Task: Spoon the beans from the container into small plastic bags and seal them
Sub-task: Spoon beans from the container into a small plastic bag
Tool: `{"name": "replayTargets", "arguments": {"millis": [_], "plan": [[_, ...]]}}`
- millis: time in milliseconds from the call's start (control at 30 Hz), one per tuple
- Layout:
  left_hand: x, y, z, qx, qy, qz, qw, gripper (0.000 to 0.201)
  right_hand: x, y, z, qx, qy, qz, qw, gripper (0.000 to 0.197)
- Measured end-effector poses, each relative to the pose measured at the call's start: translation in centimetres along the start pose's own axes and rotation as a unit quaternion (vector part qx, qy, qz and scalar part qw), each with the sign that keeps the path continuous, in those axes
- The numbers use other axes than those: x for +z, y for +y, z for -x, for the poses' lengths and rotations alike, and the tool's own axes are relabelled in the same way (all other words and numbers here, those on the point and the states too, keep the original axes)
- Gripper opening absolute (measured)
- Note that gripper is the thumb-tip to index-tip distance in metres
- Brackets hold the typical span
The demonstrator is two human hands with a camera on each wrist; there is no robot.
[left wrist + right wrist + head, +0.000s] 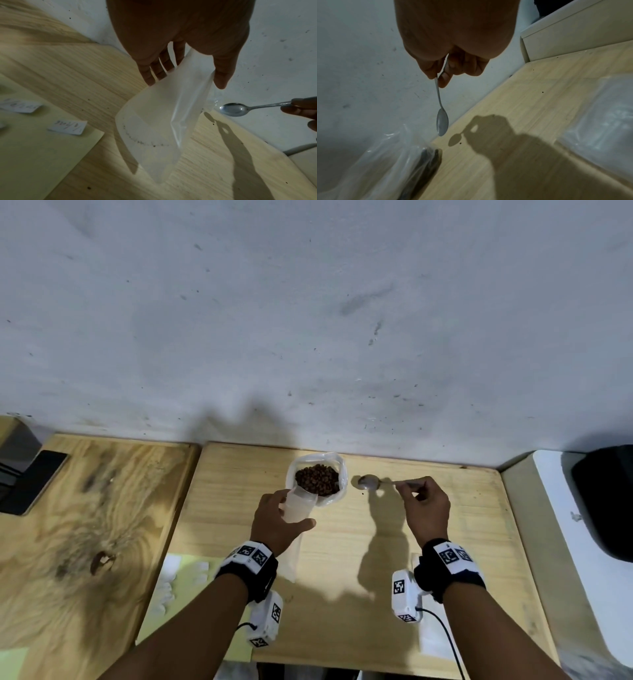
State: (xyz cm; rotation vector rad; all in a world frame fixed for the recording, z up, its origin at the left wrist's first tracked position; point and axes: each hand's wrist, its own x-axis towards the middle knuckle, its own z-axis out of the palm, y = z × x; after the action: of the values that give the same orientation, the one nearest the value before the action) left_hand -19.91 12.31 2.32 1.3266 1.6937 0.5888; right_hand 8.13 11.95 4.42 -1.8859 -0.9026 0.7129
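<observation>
Brown beans point(318, 479) fill a container lined with clear plastic point(337, 470) at the back of the light wooden table point(428, 542). My left hand point(277, 522) holds a small translucent bag point(299, 506) just in front of the container, thumb on one side and fingers on the other point(154, 70); the small bag point(159, 128) hangs above the table and holds no beans. My right hand point(424, 508) pinches the handle of a metal spoon point(369, 483), whose empty bowl point(442, 123) hovers right of the container's plastic point(388, 159).
A pale yellow sheet point(42, 155) with small handwritten paper labels point(68, 127) lies front left. More clear bags point(604, 121) lie near my right wrist. A darker wooden board point(85, 525) and a dark device point(32, 481) sit left; a white unit point(582, 542) stands right.
</observation>
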Motion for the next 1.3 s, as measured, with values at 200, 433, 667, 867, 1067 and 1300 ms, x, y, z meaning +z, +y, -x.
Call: {"name": "replayTargets", "arguments": {"millis": [200, 433, 667, 867, 1067, 1300], "plan": [[-0.3, 0.2, -0.6, -0.029, -0.009, 0.026, 0.999, 0.077, 0.9, -1.4, 1.2, 0.001, -0.011, -0.085, 0.996, 0.02], [-0.5, 0.4, -2.2, -0.054, -0.029, 0.035, 0.997, 0.087, 2.4, -2.9, 2.1, -0.026, 0.004, -0.119, 0.993, 0.021], [-0.1, 0.4, -3.6, -0.091, -0.055, 0.064, 0.992, 0.092, 4.2, -4.1, 2.1, -0.052, -0.036, -0.09, 0.994, 0.026], [-0.7, 0.8, -4.8, -0.086, -0.058, 0.09, 0.991, 0.064, 6.2, -2.9, 1.1, -0.108, -0.073, 0.085, 0.988, 0.029], [-0.5, 0.8, -5.1, -0.065, -0.051, 0.086, 0.993, 0.074, 6.9, -1.6, 0.7, -0.09, -0.072, 0.13, 0.985, 0.021], [-0.7, 0.3, -5.5, -0.052, -0.053, 0.053, 0.996, 0.079, 8.9, 0.1, 2.0, 0.023, -0.058, 0.028, 0.998, 0.027]]}}
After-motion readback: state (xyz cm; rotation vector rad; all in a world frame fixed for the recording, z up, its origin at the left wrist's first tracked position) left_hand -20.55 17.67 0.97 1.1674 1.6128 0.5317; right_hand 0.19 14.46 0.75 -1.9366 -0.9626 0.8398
